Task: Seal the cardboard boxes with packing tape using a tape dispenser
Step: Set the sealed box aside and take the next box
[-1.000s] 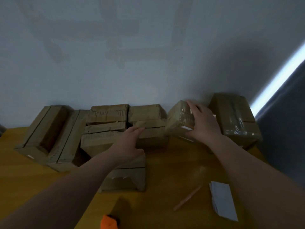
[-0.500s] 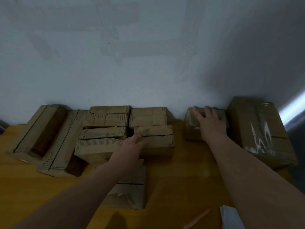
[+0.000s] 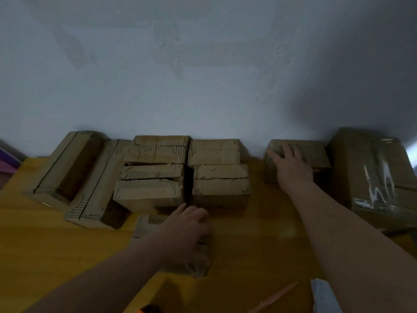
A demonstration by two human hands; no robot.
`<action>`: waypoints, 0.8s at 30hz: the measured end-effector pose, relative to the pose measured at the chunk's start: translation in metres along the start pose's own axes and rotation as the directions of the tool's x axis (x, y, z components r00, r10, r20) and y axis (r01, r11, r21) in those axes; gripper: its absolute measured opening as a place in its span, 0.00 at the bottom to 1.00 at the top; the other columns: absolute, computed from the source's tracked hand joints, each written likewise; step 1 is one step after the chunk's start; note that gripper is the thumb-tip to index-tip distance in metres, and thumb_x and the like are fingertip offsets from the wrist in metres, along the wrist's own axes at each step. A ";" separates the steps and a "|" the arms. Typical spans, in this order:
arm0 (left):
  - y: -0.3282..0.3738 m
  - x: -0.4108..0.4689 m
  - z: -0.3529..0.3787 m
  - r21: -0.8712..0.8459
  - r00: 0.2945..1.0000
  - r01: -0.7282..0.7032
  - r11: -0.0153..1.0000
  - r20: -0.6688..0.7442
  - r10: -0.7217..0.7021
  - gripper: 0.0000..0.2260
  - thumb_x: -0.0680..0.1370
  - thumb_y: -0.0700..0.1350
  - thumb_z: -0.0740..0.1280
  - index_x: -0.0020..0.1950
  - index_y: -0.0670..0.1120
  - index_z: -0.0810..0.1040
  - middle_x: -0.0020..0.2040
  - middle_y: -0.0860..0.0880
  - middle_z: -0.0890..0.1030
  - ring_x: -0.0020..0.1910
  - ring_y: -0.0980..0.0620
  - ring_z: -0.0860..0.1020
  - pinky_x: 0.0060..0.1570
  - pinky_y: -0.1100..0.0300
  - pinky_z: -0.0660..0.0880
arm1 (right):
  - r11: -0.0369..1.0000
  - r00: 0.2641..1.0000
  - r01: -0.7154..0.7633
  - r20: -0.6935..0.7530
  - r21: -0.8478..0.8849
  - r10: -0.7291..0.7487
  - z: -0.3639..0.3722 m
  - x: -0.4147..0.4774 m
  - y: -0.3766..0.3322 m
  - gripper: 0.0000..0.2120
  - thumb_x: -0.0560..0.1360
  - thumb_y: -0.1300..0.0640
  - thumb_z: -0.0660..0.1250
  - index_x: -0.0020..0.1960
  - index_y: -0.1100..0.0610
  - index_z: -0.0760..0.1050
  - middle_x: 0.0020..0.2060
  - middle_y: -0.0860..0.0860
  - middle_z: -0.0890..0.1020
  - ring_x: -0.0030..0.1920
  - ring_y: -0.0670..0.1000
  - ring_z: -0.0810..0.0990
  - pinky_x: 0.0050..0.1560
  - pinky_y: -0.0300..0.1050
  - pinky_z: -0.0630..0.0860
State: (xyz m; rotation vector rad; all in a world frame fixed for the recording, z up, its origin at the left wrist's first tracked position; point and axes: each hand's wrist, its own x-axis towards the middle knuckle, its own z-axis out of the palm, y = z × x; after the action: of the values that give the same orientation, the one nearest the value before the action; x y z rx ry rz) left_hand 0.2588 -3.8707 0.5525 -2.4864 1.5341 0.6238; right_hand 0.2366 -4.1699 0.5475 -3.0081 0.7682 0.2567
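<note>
head camera view, dim light: a yellow wooden table (image 3: pixel 259 233) pushed against a pale grey wall (image 3: pixel 203 75), with brown cardboard boxes lined up along the back.

the left hand (image 3: pixel 187 231) lies on top of a front box (image 3: pixel 146 224) that sits alone, nearer the person than the rest. its fingers are bent over the far right edge of that box and grip it, the thumb pointing toward the wall.

the right hand (image 3: pixel 291 166) reaches further back and rests flat on a small box (image 3: pixel 316 154) against the wall, fingers straight and spread, holding nothing.

just right of the small box stands a big box (image 3: pixel 372 177) with shiny clear tape across its top. between the two hands sit four boxes (image 3: pixel 221 188) packed close in two rows, their top flaps closed with ragged edges. left of them, two long boxes (image 3: pixel 67 166) lie tilted on their sides, open ends facing the person.

at the bottom edge an orange thing (image 3: pixel 146 309) is mostly cut off, so what it is cannot be told. a pink stick (image 3: pixel 277 299) and a white paper (image 3: pixel 322 297) lie on the table near the right forearm.
</note>
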 end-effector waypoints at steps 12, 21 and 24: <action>-0.027 -0.038 0.014 0.158 0.991 0.104 0.982 0.069 -0.116 0.48 0.68 0.58 0.74 0.77 0.55 0.46 0.78 0.49 0.45 0.76 0.44 0.46 0.74 0.43 0.51 | 0.933 0.942 0.244 0.163 0.264 -0.293 0.011 -0.036 -0.087 0.49 0.67 0.41 0.75 0.77 0.40 0.48 0.78 0.47 0.43 0.77 0.58 0.42 0.72 0.63 0.58; -0.056 -0.069 0.020 0.174 0.978 0.208 0.963 -0.063 -0.200 0.36 0.76 0.48 0.67 0.78 0.55 0.49 0.78 0.45 0.48 0.76 0.44 0.51 0.71 0.46 0.61 | 0.966 0.989 0.086 0.096 0.244 -0.112 0.016 -0.088 -0.107 0.43 0.66 0.50 0.76 0.74 0.41 0.55 0.69 0.52 0.63 0.68 0.58 0.58 0.62 0.57 0.71; -0.059 -0.075 0.026 0.138 0.981 0.185 0.973 -0.085 -0.175 0.34 0.77 0.46 0.65 0.78 0.55 0.49 0.77 0.44 0.50 0.75 0.44 0.53 0.70 0.47 0.62 | 0.956 0.990 0.063 0.104 0.286 -0.097 0.019 -0.109 -0.115 0.42 0.65 0.49 0.76 0.73 0.42 0.57 0.69 0.51 0.63 0.68 0.58 0.58 0.63 0.57 0.69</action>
State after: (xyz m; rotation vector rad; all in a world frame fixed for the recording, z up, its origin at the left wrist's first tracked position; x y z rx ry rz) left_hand 0.2742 -3.7729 0.5555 -2.5229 1.3048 0.3825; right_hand 0.1941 -4.0160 0.5453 -2.7200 0.6121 0.2905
